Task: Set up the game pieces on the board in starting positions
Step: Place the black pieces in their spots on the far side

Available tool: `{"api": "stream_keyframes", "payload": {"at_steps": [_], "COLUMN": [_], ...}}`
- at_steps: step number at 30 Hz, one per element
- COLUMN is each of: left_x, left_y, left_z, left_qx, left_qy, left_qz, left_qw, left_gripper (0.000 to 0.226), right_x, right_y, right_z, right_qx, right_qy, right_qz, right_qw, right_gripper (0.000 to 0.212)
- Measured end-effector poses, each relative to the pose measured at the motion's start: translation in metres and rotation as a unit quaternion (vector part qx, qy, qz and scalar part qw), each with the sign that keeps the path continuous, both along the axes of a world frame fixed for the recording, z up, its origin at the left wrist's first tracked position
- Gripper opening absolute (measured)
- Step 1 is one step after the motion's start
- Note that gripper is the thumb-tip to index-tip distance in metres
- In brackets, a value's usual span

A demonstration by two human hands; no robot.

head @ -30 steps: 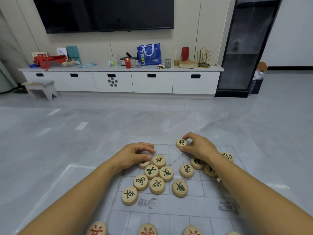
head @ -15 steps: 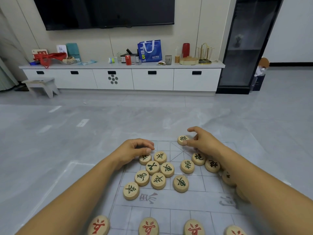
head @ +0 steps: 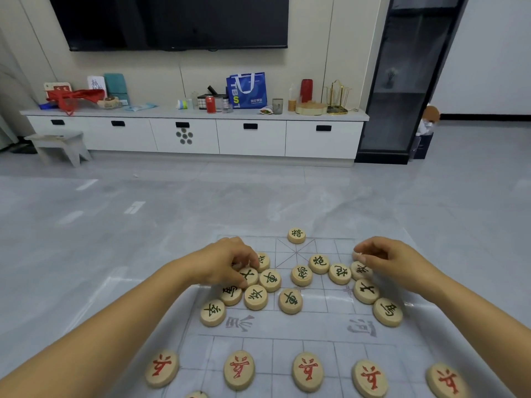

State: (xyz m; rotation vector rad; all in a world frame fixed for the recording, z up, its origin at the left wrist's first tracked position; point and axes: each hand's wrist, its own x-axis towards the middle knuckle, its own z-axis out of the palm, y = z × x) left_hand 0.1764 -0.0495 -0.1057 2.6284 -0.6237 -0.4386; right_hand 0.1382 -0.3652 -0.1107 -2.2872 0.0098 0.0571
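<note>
so, left hand (head: 227,262) clenches a pile piece (head: 249,276), right hand (head: 385,259) pinches an edge piece (head: 357,256); lift straight up, seat them on far-row crossings beside the general (head: 296,235).

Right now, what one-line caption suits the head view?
Left hand and right hand work among clustered green-lettered discs on the board; five red-lettered discs sit in a near row.

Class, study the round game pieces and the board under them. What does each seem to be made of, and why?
Game pieces: probably pale wood with a smooth, fairly matt finish; they are thick cream discs with painted characters. Board: likely thin clear plastic film, glossy; the grey floor shows through it and its creases catch light.
</note>
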Motion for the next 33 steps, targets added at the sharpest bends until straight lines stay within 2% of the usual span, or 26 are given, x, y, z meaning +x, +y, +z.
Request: {"api": "stream_keyframes", "payload": {"at_steps": [5, 9, 11, 13, 15, 17, 22, 26, 28, 33], "left_x": [-0.004, -0.012, -0.014, -0.016, -0.017, -0.017, -0.010, 0.001, 0.009, 0.034], "left_y": [-0.004, -0.013, -0.010, -0.003, 0.005, 0.008, 0.008, 0.000, -0.008, -0.030], "left_z": [-0.002, -0.002, -0.003, -0.003, -0.004, -0.004, -0.005, -0.007, -0.008, -0.012], "left_qx": [0.052, 0.071, 0.046, -0.005, -0.039, -0.055, -0.100, -0.128, -0.141, -0.121], "left_qy": [-0.054, -0.117, -0.131, -0.110, -0.092, -0.094, -0.131, -0.132, -0.128, -0.103], "left_qz": [0.010, 0.008, 0.033, 0.065, 0.084, 0.098, 0.129, 0.146, 0.157, 0.174], "left_qw": [0.997, 0.991, 0.990, 0.992, 0.991, 0.989, 0.978, 0.972, 0.969, 0.972], "left_gripper": [0.036, 0.033, 0.031, 0.029, 0.028, 0.027, 0.027, 0.041, 0.045, 0.045], "right_x": [-0.010, -0.019, -0.026, -0.034, -0.039, -0.040, -0.039, -0.029, -0.014, 0.037], "right_y": [-0.005, -0.006, 0.000, 0.012, 0.023, 0.031, 0.029, 0.025, 0.029, 0.044], "right_z": [0.003, 0.006, 0.008, 0.007, 0.005, 0.002, 0.002, 0.015, 0.019, 0.007], "right_qx": [0.036, 0.003, -0.079, -0.225, -0.344, -0.375, -0.347, -0.229, -0.190, -0.188], "right_qy": [-0.013, -0.002, 0.036, 0.065, 0.036, 0.006, -0.001, -0.043, -0.073, -0.105], "right_qz": [-0.020, -0.040, -0.024, -0.009, -0.009, -0.012, -0.007, -0.014, -0.013, 0.002], "right_qw": [0.999, 0.999, 0.996, 0.972, 0.938, 0.927, 0.938, 0.972, 0.979, 0.977], "right_gripper": [0.004, 0.009, 0.007, 0.028, 0.041, 0.043, 0.029, 0.022, 0.025, 0.033]}}
